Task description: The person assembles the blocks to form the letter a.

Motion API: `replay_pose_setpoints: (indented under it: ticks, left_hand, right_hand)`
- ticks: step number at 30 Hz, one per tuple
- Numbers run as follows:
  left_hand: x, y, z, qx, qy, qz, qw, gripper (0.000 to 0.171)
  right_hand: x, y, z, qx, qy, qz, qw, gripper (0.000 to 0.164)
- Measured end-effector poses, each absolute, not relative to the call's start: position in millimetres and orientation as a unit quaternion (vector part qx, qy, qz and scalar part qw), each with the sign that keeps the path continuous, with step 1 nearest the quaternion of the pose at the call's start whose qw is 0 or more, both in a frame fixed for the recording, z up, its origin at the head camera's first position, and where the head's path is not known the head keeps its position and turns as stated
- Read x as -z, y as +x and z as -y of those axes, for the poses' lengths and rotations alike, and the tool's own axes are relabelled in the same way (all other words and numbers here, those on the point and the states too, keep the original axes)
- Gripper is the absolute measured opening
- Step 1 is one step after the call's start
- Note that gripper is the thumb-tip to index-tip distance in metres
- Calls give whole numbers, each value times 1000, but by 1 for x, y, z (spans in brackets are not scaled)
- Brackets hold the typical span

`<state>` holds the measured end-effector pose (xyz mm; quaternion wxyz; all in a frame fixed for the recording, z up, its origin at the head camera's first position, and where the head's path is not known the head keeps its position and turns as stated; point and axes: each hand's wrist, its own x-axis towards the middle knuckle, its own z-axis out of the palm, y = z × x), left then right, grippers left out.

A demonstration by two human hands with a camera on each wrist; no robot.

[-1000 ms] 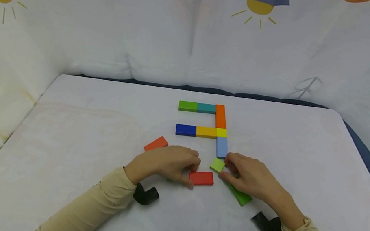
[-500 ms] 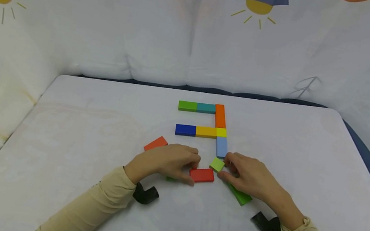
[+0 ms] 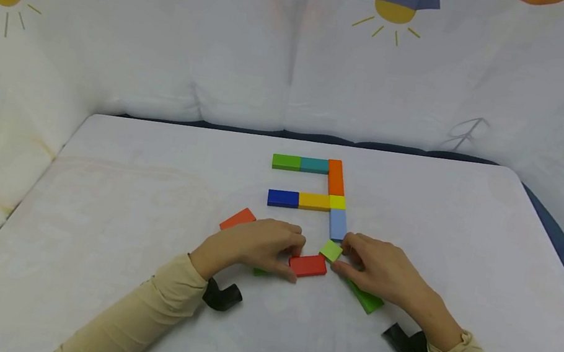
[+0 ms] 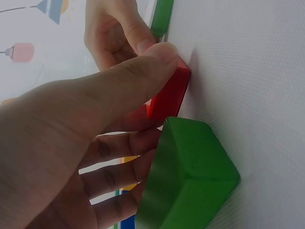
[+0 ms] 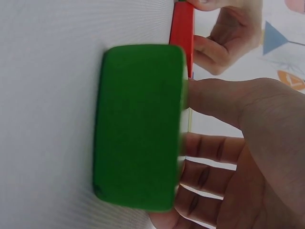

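My left hand (image 3: pixel 255 244) pinches a red block (image 3: pixel 308 265) at its left end, thumb at the near side and index finger at the far side. My right hand (image 3: pixel 384 269) holds a small light green square block (image 3: pixel 331 251) with thumb and index finger at its right edge. The red block's far right corner meets the square's near edge. Just beyond, a light blue block (image 3: pixel 338 224) ends a row. A green block (image 4: pixel 200 167) lies under the left palm, mostly hidden in the head view; another green block (image 3: pixel 368 299) lies beneath the right hand.
Orange (image 3: pixel 336 178), yellow (image 3: pixel 337 202), amber (image 3: pixel 314 201), dark blue (image 3: pixel 283 199), teal (image 3: pixel 314 165) and green (image 3: pixel 286 162) blocks lie joined end to end farther back. An orange-red block (image 3: pixel 239 217) lies beyond the left wrist. White cloth (image 3: pixel 176 69) hangs behind the table.
The left hand has slid the red block slightly away from the person, up against the light green square, which has shifted a little left. The other blocks stay put.
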<state>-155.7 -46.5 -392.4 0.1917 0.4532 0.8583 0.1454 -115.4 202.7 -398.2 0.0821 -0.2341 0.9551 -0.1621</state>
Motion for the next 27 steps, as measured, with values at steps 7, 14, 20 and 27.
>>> replay_pose_setpoints:
  ticks: [7, 14, 20, 27]
  left_hand:
    - [391, -155, 47, -146, 454, -859, 186, 31]
    - [392, -156, 46, -143, 455, -859, 185, 32]
    - [392, -156, 47, -146, 454, -859, 185, 32]
    - [391, -157, 51, -175, 451, -852, 200, 34]
  right_hand:
    - [398, -116, -202, 162, -232, -955, 84, 22]
    - [397, -117, -202, 167, -231, -954, 91, 18]
    - [397, -117, -203, 172, -236, -952, 89, 18]
    - [396, -117, -205, 180, -230, -951, 106, 18]
